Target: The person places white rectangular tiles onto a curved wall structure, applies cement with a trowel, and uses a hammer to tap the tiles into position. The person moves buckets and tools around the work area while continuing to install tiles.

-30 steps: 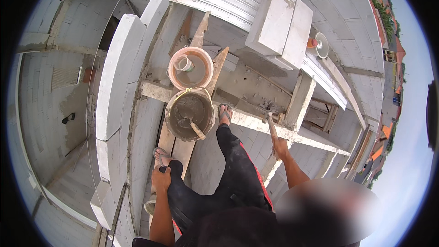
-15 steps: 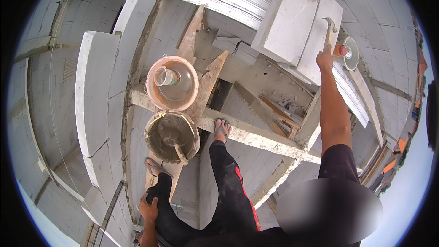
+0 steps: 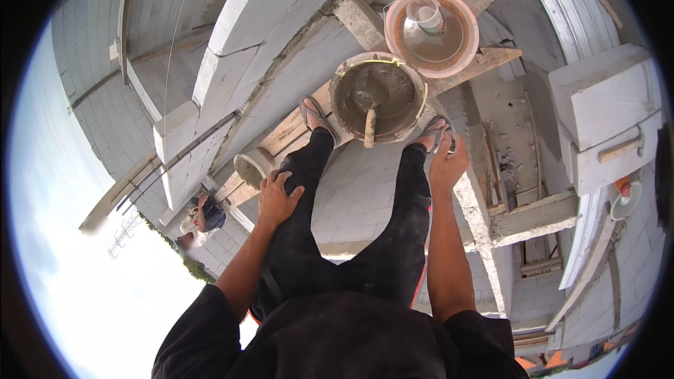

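Observation:
My left hand [image 3: 277,200] rests on my left knee with its fingers spread. Bent loosely, the fingers of my right hand [image 3: 449,163] hang in the air before my right foot, and I see nothing held in them. Between my feet stands a bucket of wet grey mortar [image 3: 394,91], with the wooden handle of a tool [image 3: 369,128] sticking out of it. Behind it, a pinkish tub of murky water [image 3: 432,49] has a clear plastic cup [image 3: 424,15] in it. A hammer [image 3: 619,151] lies on a pale block at the right, apart from both hands.
Wooden planks [image 3: 298,130] run under my sandalled feet beside a rough concrete beam [image 3: 537,219]. Large pale blocks [image 3: 604,98] sit at the right; a block wall [image 3: 242,56] rises at the left. Another bucket [image 3: 253,167] stands near my left knee. Another person [image 3: 203,214] is at lower left.
My right hand has let go of the hammer, which now lies on the block, and has drawn back toward my right leg. The view has turned left; my left hand stays on my knee.

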Tool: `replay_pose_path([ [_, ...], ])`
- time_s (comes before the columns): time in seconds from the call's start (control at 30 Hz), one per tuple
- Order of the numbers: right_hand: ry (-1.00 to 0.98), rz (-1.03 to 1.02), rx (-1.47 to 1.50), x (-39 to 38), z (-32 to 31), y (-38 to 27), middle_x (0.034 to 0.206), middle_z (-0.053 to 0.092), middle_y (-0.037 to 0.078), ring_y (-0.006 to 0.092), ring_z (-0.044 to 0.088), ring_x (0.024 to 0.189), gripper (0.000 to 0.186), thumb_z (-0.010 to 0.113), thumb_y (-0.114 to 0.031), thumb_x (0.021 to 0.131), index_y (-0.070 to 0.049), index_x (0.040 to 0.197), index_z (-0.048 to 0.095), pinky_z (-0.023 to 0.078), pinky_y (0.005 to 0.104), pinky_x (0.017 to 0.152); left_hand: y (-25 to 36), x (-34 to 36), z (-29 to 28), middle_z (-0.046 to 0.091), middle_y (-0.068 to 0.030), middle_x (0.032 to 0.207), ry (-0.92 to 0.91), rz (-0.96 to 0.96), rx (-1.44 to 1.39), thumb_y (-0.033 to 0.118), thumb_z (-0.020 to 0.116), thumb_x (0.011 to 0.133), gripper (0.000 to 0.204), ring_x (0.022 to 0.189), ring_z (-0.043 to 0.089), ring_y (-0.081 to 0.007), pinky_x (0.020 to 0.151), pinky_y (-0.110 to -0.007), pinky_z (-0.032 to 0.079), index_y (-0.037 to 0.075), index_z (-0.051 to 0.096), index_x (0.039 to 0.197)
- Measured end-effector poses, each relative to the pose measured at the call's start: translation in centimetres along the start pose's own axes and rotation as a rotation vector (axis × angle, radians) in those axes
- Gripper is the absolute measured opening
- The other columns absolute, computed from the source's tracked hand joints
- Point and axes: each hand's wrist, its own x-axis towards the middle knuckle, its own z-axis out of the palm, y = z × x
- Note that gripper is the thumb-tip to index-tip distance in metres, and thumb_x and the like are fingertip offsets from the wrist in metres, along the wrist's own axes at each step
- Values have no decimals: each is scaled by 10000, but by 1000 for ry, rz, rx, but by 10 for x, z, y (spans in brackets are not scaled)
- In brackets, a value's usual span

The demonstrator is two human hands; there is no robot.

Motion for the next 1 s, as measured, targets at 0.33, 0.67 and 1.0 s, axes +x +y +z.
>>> replay_pose_path([
  [0.33, -577, 279, -911, -14, 235, -30, 1326, 608, 192, 369, 575, 1284, 502, 684, -378, 946, -13, 1277, 588, 553, 464, 967, -43, 39, 5, 708, -84, 1235, 138, -25, -4, 301, 760, 881, 361, 1215, 617, -304, 1020, -458, 491, 104, 726, 1182],
  [0.67, -784, -35, -1149, -50, 145, -119, 1215, 666, 233, 456, 705, 1058, 408, 578, -265, 976, -1, 1286, 568, 574, 548, 903, -130, 53, -16, 712, -92, 1213, 20, -32, -269, 266, 759, 887, 359, 1224, 614, -307, 1003, -449, 515, 83, 713, 1193],
  [1.0, -652, 22, -1003, -28, 220, -45, 1067, 732, 256, 461, 698, 1072, 504, 681, -473, 952, -1, 1129, 666, 563, 538, 909, -131, 35, 10, 683, -66, 1289, 14, -70, -313, 274, 740, 905, 363, 1294, 572, -278, 1045, -444, 487, 91, 711, 1217],
])
